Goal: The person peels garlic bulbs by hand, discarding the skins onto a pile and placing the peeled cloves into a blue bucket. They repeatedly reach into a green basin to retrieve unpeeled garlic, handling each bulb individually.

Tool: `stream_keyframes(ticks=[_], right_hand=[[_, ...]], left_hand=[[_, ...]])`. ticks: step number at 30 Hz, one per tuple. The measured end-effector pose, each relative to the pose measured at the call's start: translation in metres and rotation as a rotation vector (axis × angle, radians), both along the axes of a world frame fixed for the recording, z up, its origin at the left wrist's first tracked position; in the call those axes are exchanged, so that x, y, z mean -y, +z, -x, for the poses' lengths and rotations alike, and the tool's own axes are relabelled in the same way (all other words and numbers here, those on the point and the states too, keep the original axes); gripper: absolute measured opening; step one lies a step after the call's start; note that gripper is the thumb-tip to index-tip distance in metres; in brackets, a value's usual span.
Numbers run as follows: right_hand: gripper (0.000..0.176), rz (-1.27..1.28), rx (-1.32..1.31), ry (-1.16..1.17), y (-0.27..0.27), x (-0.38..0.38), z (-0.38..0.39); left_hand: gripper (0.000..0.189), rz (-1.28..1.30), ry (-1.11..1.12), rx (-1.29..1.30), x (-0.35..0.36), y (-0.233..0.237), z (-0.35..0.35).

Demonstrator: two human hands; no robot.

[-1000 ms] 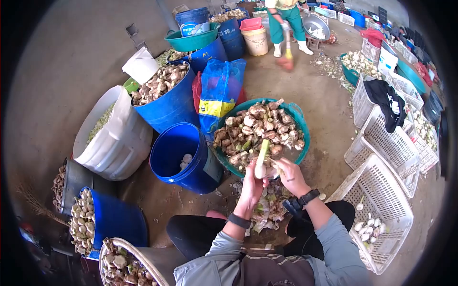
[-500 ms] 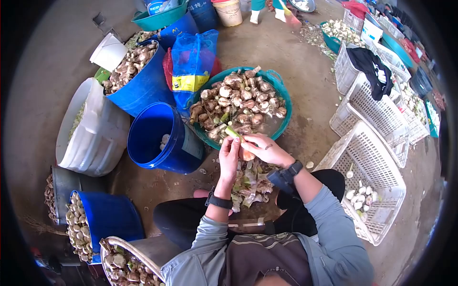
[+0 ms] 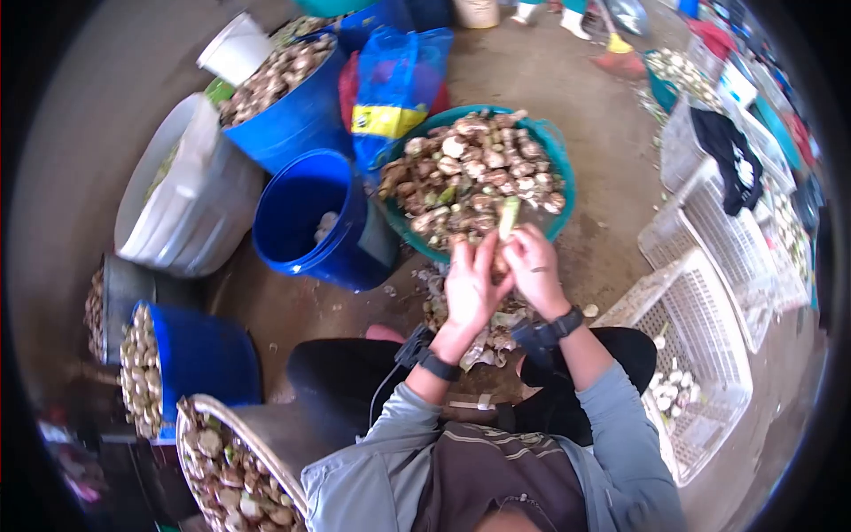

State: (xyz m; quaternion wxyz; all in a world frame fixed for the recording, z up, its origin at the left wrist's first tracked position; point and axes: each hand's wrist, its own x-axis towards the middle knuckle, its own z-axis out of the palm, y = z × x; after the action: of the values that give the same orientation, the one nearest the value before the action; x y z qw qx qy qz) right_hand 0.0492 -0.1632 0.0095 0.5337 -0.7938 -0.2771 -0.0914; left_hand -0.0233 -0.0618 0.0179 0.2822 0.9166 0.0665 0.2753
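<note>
Between my hands, just in front of the green basin, is a garlic bulb with a thick pale-green stem pointing away from me. My right hand is closed around it near the base of the stem. From the other side, the fingers and thumb of my left hand press on the bulb, which they mostly hide. Heaped in the basin are many unpeeled garlic bulbs with brown skins and cut stems. Peeled skins lie on the floor below my wrists.
Left of the basin stands a blue bucket with a few white pieces inside. Beyond it are a blue tub of garlic and a white barrel. A white crate with trimmed bulbs sits at right. Another person's white boots show at the top.
My view has shifted, so the surroundings sit differently in it. The garlic's stem has swung from leaning left to nearly straight ahead, and my left fingers have moved lower on the bulb.
</note>
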Motion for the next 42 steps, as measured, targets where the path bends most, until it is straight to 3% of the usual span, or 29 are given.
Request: stream_keyframes(ticks=[2,3,4,5,6,7,8,9,10,11,12,14,16,17,19,20,21,24,25,26,28,30,32,34,36,38,40,41,42], right_hand=[[0.011,-0.506,-0.556,0.19,-0.004,-0.002,-0.001],[0.015,-0.589,-0.683,0.263,-0.007,0.005,-0.005],[0.018,-0.668,-0.811,0.327,-0.008,0.01,-0.007],[0.02,-0.787,-0.949,0.357,0.012,0.007,0.002],[0.02,-0.783,-0.949,0.358,0.01,0.004,0.001],[0.02,-0.683,-0.906,0.396,0.006,0.003,-0.003],[0.022,-0.586,-0.857,0.42,0.005,0.006,-0.006],[0.026,-0.476,-0.708,0.372,0.019,0.005,0.003],[0.025,-0.375,-0.8,0.323,0.029,0.004,0.005],[0.024,-0.395,-0.819,0.447,0.017,0.007,-0.003],[0.022,-0.413,-0.835,0.576,0.012,0.008,-0.008],[0.021,-0.221,-0.44,0.409,0.01,0.004,-0.003],[0.019,-0.264,-0.351,0.397,0.008,0.001,-0.002],[0.019,-0.353,-0.593,0.46,0.012,0.002,0.0],[0.019,-0.589,-0.96,0.61,0.026,0.007,0.003],[0.019,-0.591,-0.956,0.603,0.024,0.008,0.002],[0.019,-0.559,-0.982,0.58,0.019,0.008,0.0],[0.015,-0.55,-1.015,0.558,0.012,0.006,0.001],[0.014,-0.549,-0.974,0.563,0.012,0.005,0.003],[0.012,-0.548,-0.934,0.569,0.012,0.003,0.004],[0.007,-0.516,-0.929,0.485,0.015,0.001,0.003],[0.008,-0.069,0.019,0.235,0.014,0.003,0.0],[0.007,0.038,0.011,0.23,0.016,0.01,-0.006],[0.011,-0.342,-0.693,0.456,0.014,0.008,-0.003],[0.015,-0.399,-0.806,0.503,0.0,0.006,-0.004],[0.019,-0.454,-0.909,0.545,-0.004,0.005,-0.002],[0.019,-0.685,-1.021,0.384,0.003,-0.001,0.005],[0.019,-0.732,-1.039,0.367,-0.005,-0.003,0.004],[0.019,-0.733,-1.037,0.362,-0.005,-0.001,0.004]], left_hand=[[0.061,0.207,-0.158,0.027,-0.011,0.007,0.0],[0.064,0.337,-0.306,0.046,-0.024,0.0,-0.005],[0.064,1.159,-0.504,0.034,-0.018,-0.008,-0.005],[0.062,1.245,-0.49,-0.008,-0.023,-0.01,-0.004],[0.06,1.33,-0.487,-0.057,-0.027,-0.011,-0.005],[0.054,1.182,-0.426,-0.049,-0.025,-0.013,-0.003],[0.052,0.836,-0.395,0.118,-0.023,-0.028,-0.011],[0.05,0.734,-0.378,0.096,-0.018,-0.017,-0.009],[0.049,0.633,-0.364,0.077,-0.016,-0.007,-0.005],[0.047,1.015,-0.429,0.065,-0.014,-0.011,-0.006],[0.046,1.167,-0.373,0.204,-0.01,-0.016,-0.012],[0.049,1.71,-0.5,-0.157,-0.035,-0.02,-0.015],[0.05,1.73,-0.529,-0.349,-0.04,-0.007,-0.013],[0.049,1.632,-0.452,-0.349,-0.039,0.002,-0.013],[0.038,1.155,-0.285,-0.05,-0.038,-0.006,-0.015],[0.037,0.844,-0.272,0.1,-0.035,-0.002,-0.017],[0.035,0.622,-0.191,-0.019,-0.037,0.009,-0.006],[0.037,0.602,-0.205,-0.009,-0.035,0.008,-0.005],[0.036,0.777,-0.239,0.074,-0.034,-0.005,-0.01],[0.036,0.776,-0.241,0.073,-0.034,-0.008,-0.011],[0.034,1.159,-0.309,0.07,-0.034,-0.015,-0.014],[0.044,1.611,-0.249,-0.115,-0.028,0.01,-0.011],[0.049,1.645,-0.284,-0.225,-0.033,0.003,-0.01],[0.05,1.642,-0.375,-0.309,-0.04,-0.005,-0.013],[0.059,1.595,-0.441,-0.411,-0.032,0.003,-0.015],[0.049,1.577,-0.509,-0.35,-0.035,-0.011,-0.014],[0.056,0.821,-0.191,0.018,-0.011,0.003,-0.003],[0.068,0.349,-0.17,0.093,-0.017,-0.005,-0.003],[0.064,0.561,-0.159,0.032,-0.017,-0.013,0.0]])
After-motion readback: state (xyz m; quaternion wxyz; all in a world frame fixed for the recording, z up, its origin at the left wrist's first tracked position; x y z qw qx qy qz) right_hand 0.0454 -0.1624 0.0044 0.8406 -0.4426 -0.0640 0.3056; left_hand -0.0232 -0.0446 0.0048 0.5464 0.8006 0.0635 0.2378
